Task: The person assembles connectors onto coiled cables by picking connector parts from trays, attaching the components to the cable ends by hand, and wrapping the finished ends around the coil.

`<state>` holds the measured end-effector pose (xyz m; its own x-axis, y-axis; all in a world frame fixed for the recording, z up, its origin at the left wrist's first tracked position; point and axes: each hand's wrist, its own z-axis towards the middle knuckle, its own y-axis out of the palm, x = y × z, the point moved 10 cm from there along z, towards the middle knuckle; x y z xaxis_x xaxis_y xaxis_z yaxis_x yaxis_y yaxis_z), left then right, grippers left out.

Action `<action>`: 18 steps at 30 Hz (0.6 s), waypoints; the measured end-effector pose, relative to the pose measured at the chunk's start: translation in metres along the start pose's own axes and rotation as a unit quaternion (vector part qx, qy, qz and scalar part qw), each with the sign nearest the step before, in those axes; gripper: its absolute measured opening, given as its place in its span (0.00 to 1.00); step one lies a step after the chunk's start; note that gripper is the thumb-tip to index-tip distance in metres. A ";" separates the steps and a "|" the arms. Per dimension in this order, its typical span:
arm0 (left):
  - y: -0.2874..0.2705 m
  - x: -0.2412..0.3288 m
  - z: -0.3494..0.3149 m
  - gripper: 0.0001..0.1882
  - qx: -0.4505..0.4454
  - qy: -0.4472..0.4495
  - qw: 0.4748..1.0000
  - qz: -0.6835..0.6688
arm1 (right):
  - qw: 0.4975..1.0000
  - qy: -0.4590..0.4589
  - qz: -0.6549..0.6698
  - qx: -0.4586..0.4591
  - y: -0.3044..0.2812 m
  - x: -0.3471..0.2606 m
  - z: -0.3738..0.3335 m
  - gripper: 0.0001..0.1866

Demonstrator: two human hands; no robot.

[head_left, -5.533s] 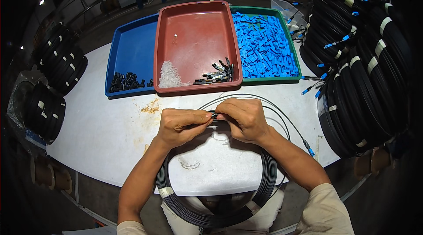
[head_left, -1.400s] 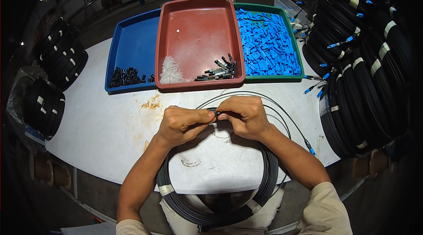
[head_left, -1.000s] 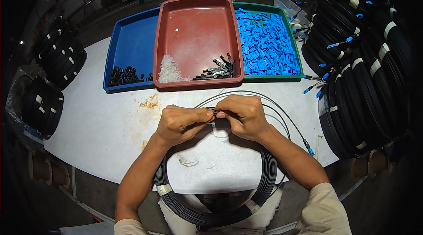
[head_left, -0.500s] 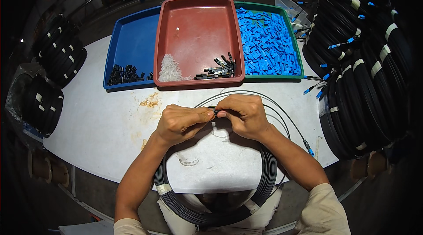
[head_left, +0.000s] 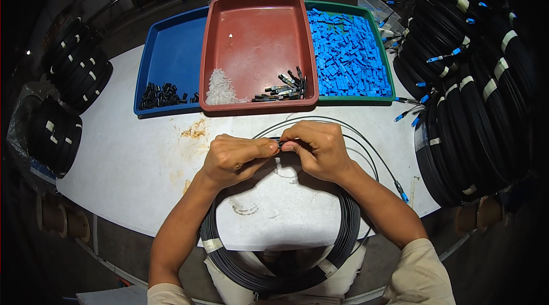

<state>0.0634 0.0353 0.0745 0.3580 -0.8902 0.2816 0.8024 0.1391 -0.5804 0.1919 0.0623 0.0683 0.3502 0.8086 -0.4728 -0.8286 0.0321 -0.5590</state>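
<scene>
Where the near edge of the white tabletop (head_left: 120, 179) is crossed, a coil of black cable (head_left: 350, 225) is seen on the near side of the grip, bound with pale tape (head_left: 212, 246). At the grip itself, a small dark piece (head_left: 279, 144) is pinched between thumb and fingers of the left hand (head_left: 231, 159) and, from the other side, of the right hand (head_left: 317, 149); most of it is covered by the fingertips, so its exact form cannot be told. To the right of the grip, a blue-tipped connector (head_left: 405, 197) is laid on the tabletop. Slightly beyond the grip, to the left, the surface is marked by a brown stain (head_left: 194, 129). Farther on, a red tray (head_left: 257, 30) is set ahead of the grip, with translucent slivers (head_left: 222, 90) heaped near its left corner and dark connector parts (head_left: 286, 88) piled near its right. Leftward of that line, black pieces (head_left: 160, 96) are gathered in a blue tray (head_left: 174, 48); rightward, a green tray (head_left: 354, 100) is filled with blue pieces (head_left: 346, 53). Well apart from the grip, on the right, thick black coils (head_left: 463, 133) are stacked.
</scene>
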 end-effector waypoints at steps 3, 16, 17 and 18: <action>-0.004 -0.009 -0.001 0.08 0.025 -0.041 0.998 -0.040 | 0.998 0.008 0.041 0.040 -0.005 0.000 0.001 0.06; -0.005 -0.007 -0.001 0.08 0.027 -0.031 0.998 -0.040 | 0.999 -0.020 0.005 0.030 -0.006 -0.005 0.001 0.08; -0.005 -0.011 -0.002 0.09 0.032 -0.052 0.996 -0.060 | 0.998 -0.035 0.011 0.055 -0.011 -0.009 0.001 0.07; -0.005 -0.015 -0.002 0.09 0.038 -0.073 0.993 -0.080 | 0.998 -0.035 0.012 0.054 -0.012 -0.008 0.000 0.07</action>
<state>0.0532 0.0471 0.0711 0.2835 -0.8324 0.4762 0.8860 0.0373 -0.4621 0.1985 0.0552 0.0787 0.3027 0.8484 -0.4344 -0.8797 0.0732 -0.4699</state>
